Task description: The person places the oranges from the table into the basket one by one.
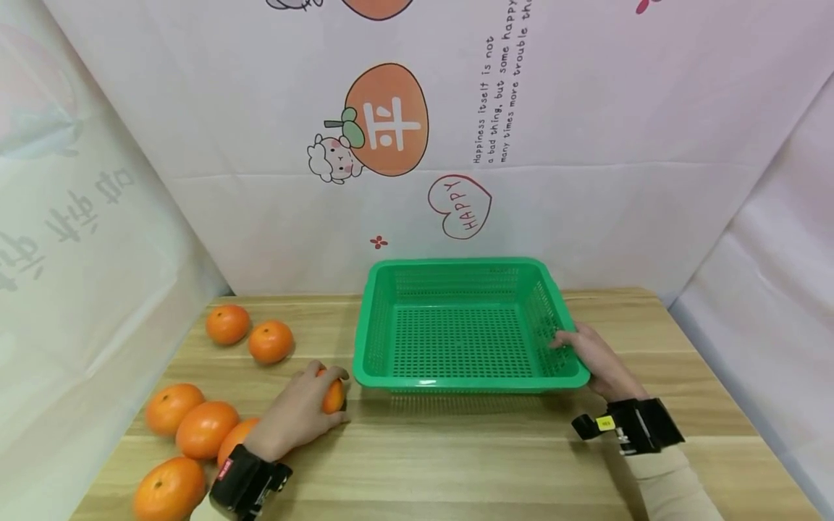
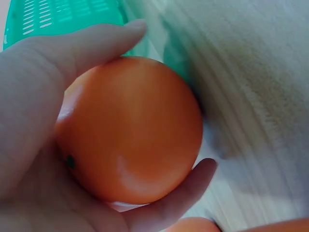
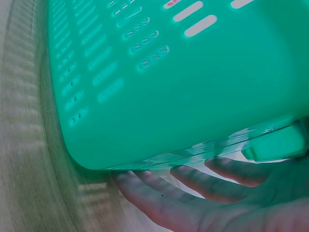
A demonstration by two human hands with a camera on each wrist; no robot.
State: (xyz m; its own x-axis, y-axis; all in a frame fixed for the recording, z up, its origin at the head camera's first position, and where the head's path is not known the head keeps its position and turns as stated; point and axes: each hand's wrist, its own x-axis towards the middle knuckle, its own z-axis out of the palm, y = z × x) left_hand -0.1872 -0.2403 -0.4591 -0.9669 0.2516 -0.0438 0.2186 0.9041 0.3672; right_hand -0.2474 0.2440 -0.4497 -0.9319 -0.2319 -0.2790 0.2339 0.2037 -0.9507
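Observation:
My left hand (image 1: 296,414) grips an orange (image 2: 135,130) just left of the basket, over the wooden table. Thumb and fingers curl round the fruit from two sides in the left wrist view. A green plastic basket (image 1: 469,383) with slotted walls stands upright at the middle back, holding nothing. At its right side, my right hand (image 1: 602,364) holds the rim, the thumb reaching over to the inside. The other fingers (image 3: 212,183) lie along the outer wall in the right wrist view.
Two oranges, one at the far left corner (image 1: 227,324) and one beside it (image 1: 270,341), sit on the table (image 1: 456,463). Several more, including a front one (image 1: 169,489), cluster near my left wrist. A printed white cloth (image 1: 573,202) hangs behind the table.

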